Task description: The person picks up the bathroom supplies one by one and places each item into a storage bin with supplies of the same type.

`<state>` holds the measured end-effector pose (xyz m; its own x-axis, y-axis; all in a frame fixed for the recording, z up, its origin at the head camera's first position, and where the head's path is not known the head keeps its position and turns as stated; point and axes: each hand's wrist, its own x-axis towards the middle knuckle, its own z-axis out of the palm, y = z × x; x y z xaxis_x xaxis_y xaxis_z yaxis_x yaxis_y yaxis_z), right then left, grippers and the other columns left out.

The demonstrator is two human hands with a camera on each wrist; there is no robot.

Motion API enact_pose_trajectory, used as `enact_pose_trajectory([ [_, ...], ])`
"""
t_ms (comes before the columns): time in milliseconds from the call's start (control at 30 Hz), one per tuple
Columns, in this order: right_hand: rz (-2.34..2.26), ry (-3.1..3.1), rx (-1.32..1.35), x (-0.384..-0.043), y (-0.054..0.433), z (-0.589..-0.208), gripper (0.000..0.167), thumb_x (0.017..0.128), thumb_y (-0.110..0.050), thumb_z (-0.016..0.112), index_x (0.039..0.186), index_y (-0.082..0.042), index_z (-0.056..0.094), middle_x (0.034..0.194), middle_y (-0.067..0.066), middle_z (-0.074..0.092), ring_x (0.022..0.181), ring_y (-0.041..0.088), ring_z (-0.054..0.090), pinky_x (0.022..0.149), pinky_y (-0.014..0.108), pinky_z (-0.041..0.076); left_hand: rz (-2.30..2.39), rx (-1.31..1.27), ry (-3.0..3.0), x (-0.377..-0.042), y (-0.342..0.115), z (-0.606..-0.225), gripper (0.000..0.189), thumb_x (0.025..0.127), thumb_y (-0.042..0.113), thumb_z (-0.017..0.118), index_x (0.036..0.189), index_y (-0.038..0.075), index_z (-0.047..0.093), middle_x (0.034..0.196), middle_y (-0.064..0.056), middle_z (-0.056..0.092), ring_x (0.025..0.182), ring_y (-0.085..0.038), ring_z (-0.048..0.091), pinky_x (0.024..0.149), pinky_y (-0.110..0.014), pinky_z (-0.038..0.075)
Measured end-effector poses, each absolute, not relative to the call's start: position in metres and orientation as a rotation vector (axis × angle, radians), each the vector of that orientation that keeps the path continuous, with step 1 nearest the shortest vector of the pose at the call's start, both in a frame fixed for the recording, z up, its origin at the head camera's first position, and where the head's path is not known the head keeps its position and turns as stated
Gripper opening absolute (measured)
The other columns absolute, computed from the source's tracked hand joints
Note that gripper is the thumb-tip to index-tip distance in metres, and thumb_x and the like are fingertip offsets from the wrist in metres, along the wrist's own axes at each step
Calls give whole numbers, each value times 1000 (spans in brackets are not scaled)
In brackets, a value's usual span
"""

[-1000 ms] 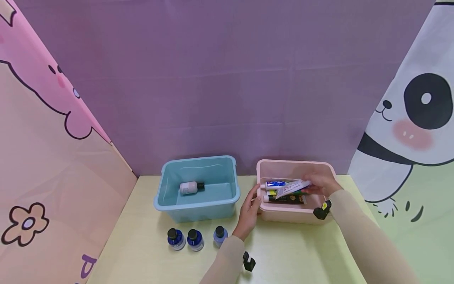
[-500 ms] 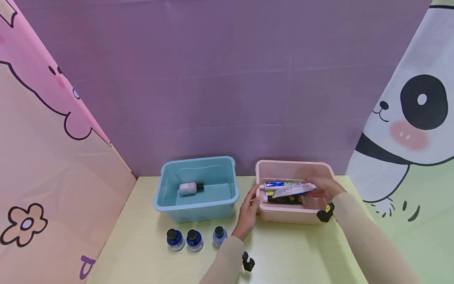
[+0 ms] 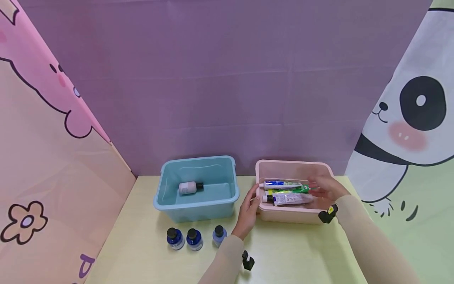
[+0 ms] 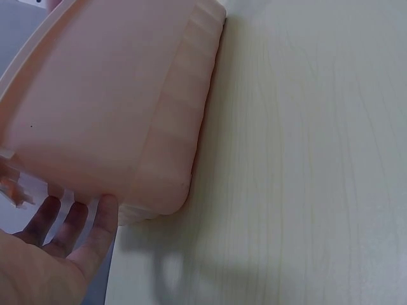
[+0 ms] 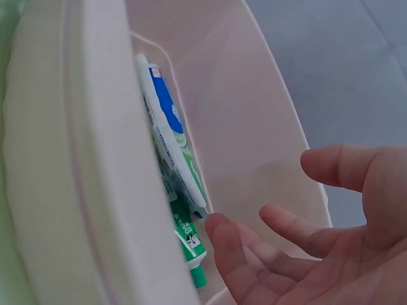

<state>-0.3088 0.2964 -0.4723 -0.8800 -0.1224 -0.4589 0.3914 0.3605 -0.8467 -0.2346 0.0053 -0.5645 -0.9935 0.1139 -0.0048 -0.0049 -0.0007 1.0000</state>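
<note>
In the head view, several toothpaste tubes lie in a pink bin (image 3: 294, 215): a blue-and-white tube (image 3: 278, 184) at the back, a green tube (image 3: 300, 190) in the middle and a pale lavender tube (image 3: 293, 198) in front, mostly covering a black one with a white cap. My right hand (image 3: 328, 187) is over the bin's right end, fingers spread and holding nothing, fingertips close to the green tube's end. At the bin's left wall my left hand (image 3: 248, 213) rests; the left wrist view shows its extended fingers (image 4: 102, 229) touching the bin near a corner.
A blue bin (image 3: 203, 213) stands to the left, with a pale bottle (image 3: 188, 187) lying inside. In front of it stand two dark blue bottles (image 3: 175, 239) and a lighter blue bottle (image 3: 219, 234) near my left forearm. A purple cloth (image 3: 227, 98) hangs behind.
My right hand has lowered the pale lavender toothpaste tube onto the black one and let go, its fingers spreading as it drew slightly right. My left hand stays on the pink bin.
</note>
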Motion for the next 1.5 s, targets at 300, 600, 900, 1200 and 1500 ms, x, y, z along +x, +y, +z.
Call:
enact_pose_trajectory([
  [300,-1534,2235,151,-303,289,-468,56,108,-23,39,147,16,31,124,22,66,87,10,71,83,28,59,2153,103,2153,-236,6,-564,46,111,37,42,152,54,36,152,-16,44,130,-28,51,95,-43,54],
  [600,-1549,2356,27,-292,282,-462,48,109,-23,41,138,15,42,122,21,71,87,8,72,86,32,60,2149,123,2179,-235,6,-564,45,110,42,42,153,53,35,157,-10,43,132,-27,51,91,-38,54],
  [900,-1756,2413,-15,-266,268,-458,41,109,-23,48,132,10,50,98,-3,70,84,5,68,80,23,59,2174,171,2166,-234,5,-563,46,112,32,40,154,48,37,152,-5,46,132,-36,50,87,-35,52],
  [1200,-1883,2468,-8,-239,254,-467,31,108,-19,52,124,6,58,89,-6,63,79,7,62,75,21,58,2166,129,2194,-234,5,-564,46,111,35,41,153,51,36,150,-15,45,128,-27,50,92,-41,53],
  [1500,-2053,2359,53,-211,238,-482,18,105,-13,56,111,2,62,82,-7,64,70,7,58,68,21,55,2184,124,2164,-233,6,-565,46,111,38,41,156,46,35,152,-15,45,129,-30,51,91,-40,53],
])
